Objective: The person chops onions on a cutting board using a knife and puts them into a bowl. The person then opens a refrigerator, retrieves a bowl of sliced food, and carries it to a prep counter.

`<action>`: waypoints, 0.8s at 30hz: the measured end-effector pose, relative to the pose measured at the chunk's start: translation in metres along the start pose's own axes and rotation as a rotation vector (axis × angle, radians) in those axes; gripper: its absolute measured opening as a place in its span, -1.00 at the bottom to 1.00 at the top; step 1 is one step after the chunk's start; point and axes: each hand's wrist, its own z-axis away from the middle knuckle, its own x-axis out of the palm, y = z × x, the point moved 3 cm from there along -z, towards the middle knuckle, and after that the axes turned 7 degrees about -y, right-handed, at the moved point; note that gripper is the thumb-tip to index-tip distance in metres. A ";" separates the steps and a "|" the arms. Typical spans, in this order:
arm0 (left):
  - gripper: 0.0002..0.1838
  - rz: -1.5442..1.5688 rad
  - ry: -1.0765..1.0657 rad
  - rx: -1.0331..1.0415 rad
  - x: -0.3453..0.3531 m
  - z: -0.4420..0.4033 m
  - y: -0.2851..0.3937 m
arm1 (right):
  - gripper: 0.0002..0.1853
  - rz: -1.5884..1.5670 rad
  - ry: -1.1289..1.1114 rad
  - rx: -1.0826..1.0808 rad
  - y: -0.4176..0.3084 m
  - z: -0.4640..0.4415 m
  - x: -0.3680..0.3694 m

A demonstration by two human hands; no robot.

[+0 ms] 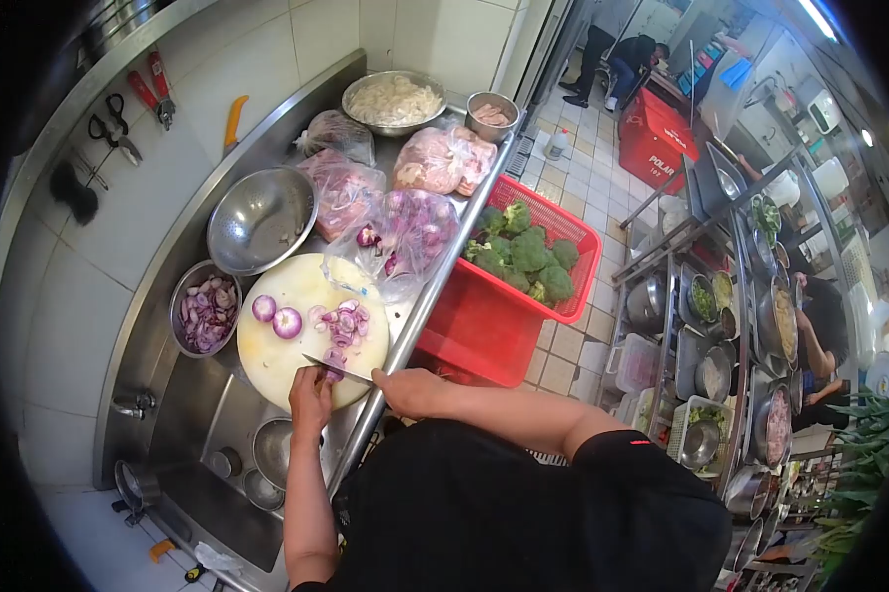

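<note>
My right hand (412,393) is closed round the handle of a knife (344,369), its blade lying across a purple onion (334,374) near the front of the round white cutting board (267,360). Curled fingers of my left hand (310,403) press on that onion beside the blade; they partly hide it. Sliced onion (348,321) is heaped just beyond the knife. To the left of the heap sit two peeled purple onions (286,322). A steel bowl (206,308) at the board's left holds cut onion pieces.
Behind the board stand a steel colander (262,219), a bag of purple onions (415,232), bagged meat (444,160) and a filled bowl (393,102). Right of the counter edge is a red basket of broccoli (526,252). Other people work farther off, near a loaded rack.
</note>
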 end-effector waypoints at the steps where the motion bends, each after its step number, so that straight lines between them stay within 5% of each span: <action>1: -0.77 -0.014 -0.001 0.007 -0.001 -0.001 0.001 | -0.66 0.007 0.005 0.002 0.000 0.000 -0.001; 24: -0.84 0.006 0.104 0.017 0.007 0.005 0.001 | -0.68 0.032 -0.055 0.055 -0.011 0.007 -0.008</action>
